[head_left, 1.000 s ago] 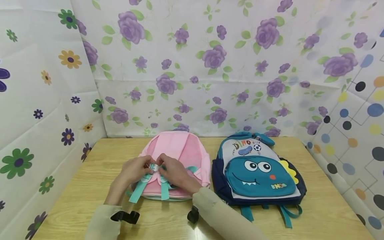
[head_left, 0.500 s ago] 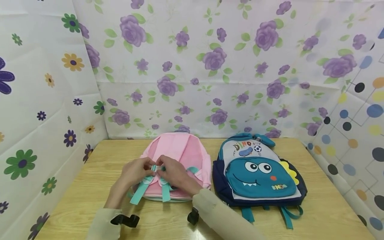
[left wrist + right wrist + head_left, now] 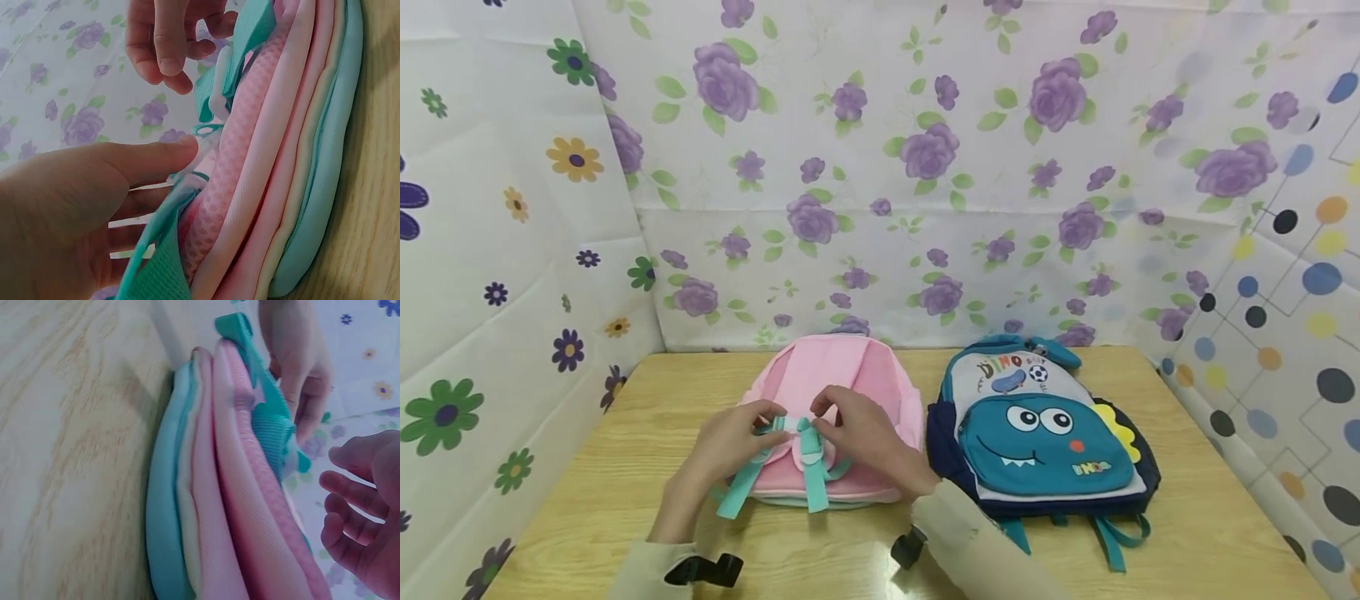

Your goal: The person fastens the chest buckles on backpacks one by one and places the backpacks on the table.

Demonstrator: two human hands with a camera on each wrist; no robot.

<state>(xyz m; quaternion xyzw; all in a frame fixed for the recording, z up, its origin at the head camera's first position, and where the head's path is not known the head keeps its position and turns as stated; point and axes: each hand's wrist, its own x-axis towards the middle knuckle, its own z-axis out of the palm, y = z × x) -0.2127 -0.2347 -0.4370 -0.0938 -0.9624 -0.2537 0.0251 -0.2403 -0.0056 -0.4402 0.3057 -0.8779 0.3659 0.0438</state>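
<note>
The right hand (image 3: 867, 432) is now parting from the clip (image 3: 789, 424), fingers loosely spread and holding nothing, leaving the left hand (image 3: 730, 437) pinching it alone.

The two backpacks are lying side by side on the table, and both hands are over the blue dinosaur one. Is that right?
Not quite: the hands aren't over the blue dinosaur backpack. The head view shows the left hand and the right hand over the pink backpack. The backpacks do lie side by side on the table.
</note>
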